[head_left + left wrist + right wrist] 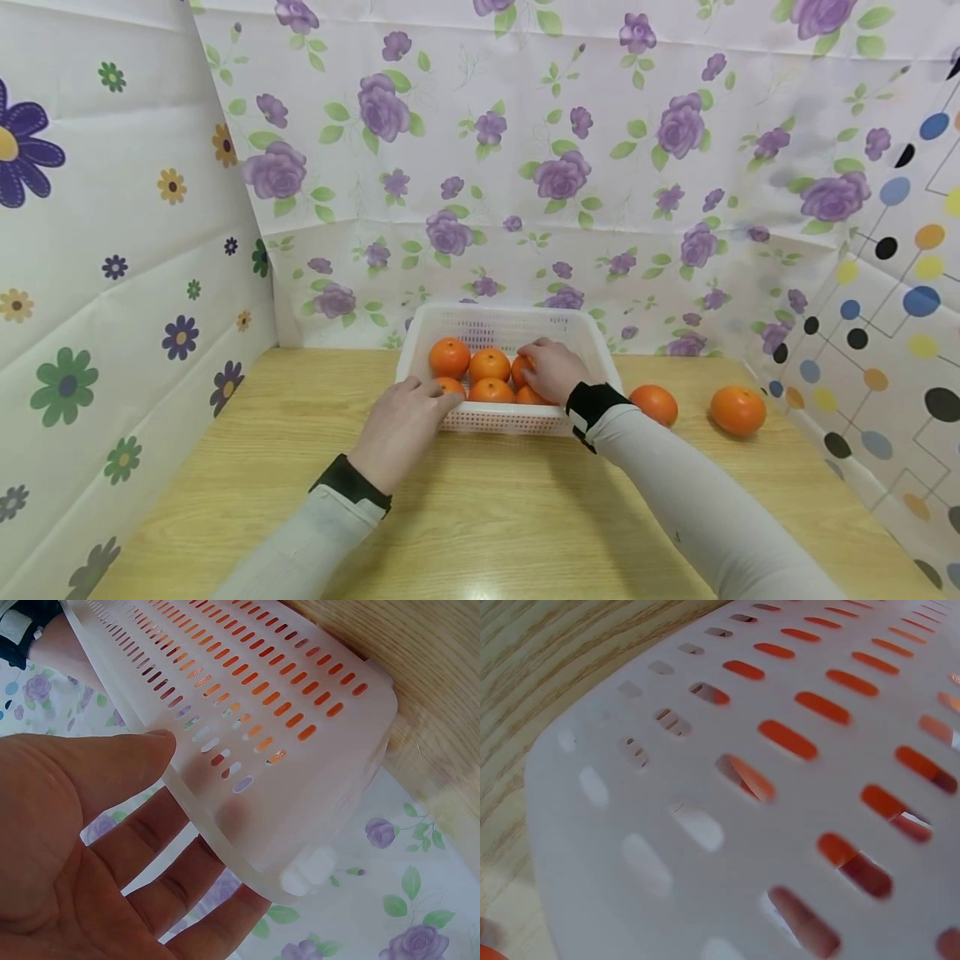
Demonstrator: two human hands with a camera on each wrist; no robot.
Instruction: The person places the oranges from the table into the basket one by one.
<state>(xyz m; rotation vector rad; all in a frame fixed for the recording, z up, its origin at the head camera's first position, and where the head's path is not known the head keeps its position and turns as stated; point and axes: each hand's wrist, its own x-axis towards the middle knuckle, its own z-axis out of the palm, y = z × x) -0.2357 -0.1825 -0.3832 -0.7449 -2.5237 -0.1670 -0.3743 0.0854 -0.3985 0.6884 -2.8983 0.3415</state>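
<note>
A white perforated plastic basket [510, 421] stands on the table with several oranges [490, 366] in two rows inside it. My left hand [401, 425] holds the basket's front left corner. In the left wrist view the thumb [127, 761] lies against the outer wall and the other fingers reach over the rim. Inside the basket on the right, my right hand [553, 371] grips an orange [521, 372] in the back row and partly covers it. The right wrist view mostly shows the basket wall [667, 825], with orange fruit and parts of fingers through its slots.
Two more oranges lie on the wooden table [480, 517] right of the basket: a near one [655, 404] beside my right wrist and a farther one [738, 410]. Flower-patterned cloth [487, 167] hangs right behind the basket; patterned cloths also stand at both sides.
</note>
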